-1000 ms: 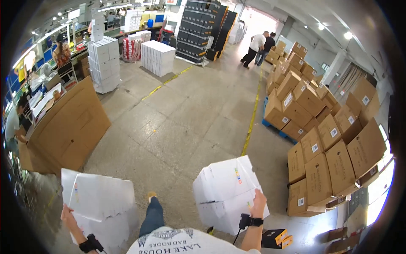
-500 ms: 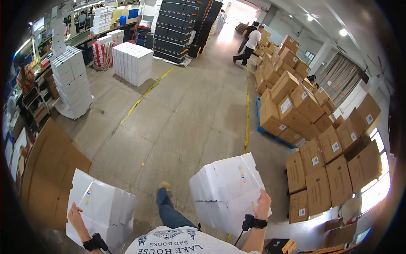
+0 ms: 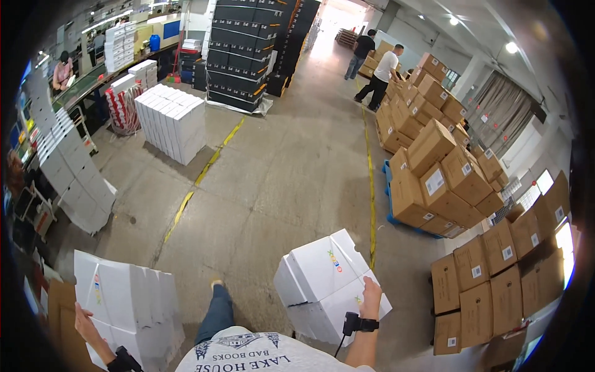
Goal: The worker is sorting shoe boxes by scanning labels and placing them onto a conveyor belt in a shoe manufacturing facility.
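My left hand point(image 3: 87, 323) is closed at the outer edge of a bundle of flat white boxes point(image 3: 145, 304) hanging at my left side. A thin strap runs around this bundle. On the other side, my right hand point(image 3: 370, 299) grips a second strapped bundle of white boxes point(image 3: 310, 282), which is tilted and held off the floor. Its fingers are curled at the strap, partly hidden against the cardboard. Both bundles carry small coloured lettering. My wrists wear black bands with small devices.
Yellow floor lines point(image 3: 204, 173) border the aisle. Brown cartons point(image 3: 443, 186) on a blue pallet point(image 3: 389, 195) and more cartons point(image 3: 477, 297) stand right. White box stacks point(image 3: 170, 121) and a tall dark box stack point(image 3: 238, 62) stand left. Two people point(image 3: 378, 77) are at the far cartons.
I have moved forward along the aisle with both bundles still in my hands. The stacks and cartons appear nearer. My view has shifted slightly, and the large brown sheet at left has mostly slipped behind the left bundle.
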Motion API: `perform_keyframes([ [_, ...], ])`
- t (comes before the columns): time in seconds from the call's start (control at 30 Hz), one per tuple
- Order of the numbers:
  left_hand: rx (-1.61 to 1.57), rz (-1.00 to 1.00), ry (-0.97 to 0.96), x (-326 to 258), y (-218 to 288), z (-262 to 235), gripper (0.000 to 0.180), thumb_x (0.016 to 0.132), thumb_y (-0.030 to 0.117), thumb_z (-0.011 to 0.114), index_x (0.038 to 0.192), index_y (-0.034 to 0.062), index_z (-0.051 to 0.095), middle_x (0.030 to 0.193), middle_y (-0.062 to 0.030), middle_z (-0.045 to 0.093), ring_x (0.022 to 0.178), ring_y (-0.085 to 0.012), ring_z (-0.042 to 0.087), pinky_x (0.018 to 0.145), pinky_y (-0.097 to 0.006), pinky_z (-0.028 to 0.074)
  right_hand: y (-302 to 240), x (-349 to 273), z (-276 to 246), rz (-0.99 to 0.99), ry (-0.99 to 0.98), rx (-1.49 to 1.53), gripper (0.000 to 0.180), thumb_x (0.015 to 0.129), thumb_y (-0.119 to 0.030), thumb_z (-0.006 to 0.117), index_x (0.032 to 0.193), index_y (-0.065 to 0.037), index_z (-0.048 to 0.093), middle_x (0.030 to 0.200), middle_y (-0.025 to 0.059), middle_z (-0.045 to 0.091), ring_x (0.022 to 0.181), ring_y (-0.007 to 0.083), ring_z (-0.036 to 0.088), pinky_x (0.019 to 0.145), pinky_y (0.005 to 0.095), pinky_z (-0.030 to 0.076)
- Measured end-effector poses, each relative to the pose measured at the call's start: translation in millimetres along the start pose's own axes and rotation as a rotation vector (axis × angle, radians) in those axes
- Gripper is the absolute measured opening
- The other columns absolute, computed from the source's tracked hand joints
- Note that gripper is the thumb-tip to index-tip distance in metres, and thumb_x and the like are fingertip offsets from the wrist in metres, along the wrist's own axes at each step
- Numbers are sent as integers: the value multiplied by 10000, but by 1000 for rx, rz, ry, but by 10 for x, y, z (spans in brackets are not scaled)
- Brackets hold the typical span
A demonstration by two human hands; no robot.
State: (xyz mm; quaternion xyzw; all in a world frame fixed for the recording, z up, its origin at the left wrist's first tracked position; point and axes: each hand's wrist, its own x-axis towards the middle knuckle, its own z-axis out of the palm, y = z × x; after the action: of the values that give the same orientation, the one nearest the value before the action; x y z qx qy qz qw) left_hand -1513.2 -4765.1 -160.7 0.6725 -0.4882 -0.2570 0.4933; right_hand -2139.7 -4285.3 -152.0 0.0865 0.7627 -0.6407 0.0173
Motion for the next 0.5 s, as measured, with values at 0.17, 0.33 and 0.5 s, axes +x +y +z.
perform_keyframes([
  [0.17,-94,-60,-93,1144,511,1753,435,992,387,588,707,60,555,655,54,368,583,-23,268,531,-240,178,-326,935,1319,68,102,42,260,873,-253,674,687,-165,516,626,-87,353,556,51,323,505,272,243],
  [0.33,-260,-121,-196,2118,1091,3491,411,987,368,602,693,89,537,642,63,323,553,-14,218,516,-226,144,-725,1889,2523,77,220,35,320,899,-276,662,675,-116,499,657,-69,378,593,69,339,542,287,261],
  [0.5,-332,-115,-206,3378,1301,4761,410,980,442,580,700,151,512,530,142,208,443,8,132,431,-242,62,-1313,2923,3883,5,206,25,374,922,-255,645,644,-115,439,645,-73,340,599,73,312,554,291,254],
])
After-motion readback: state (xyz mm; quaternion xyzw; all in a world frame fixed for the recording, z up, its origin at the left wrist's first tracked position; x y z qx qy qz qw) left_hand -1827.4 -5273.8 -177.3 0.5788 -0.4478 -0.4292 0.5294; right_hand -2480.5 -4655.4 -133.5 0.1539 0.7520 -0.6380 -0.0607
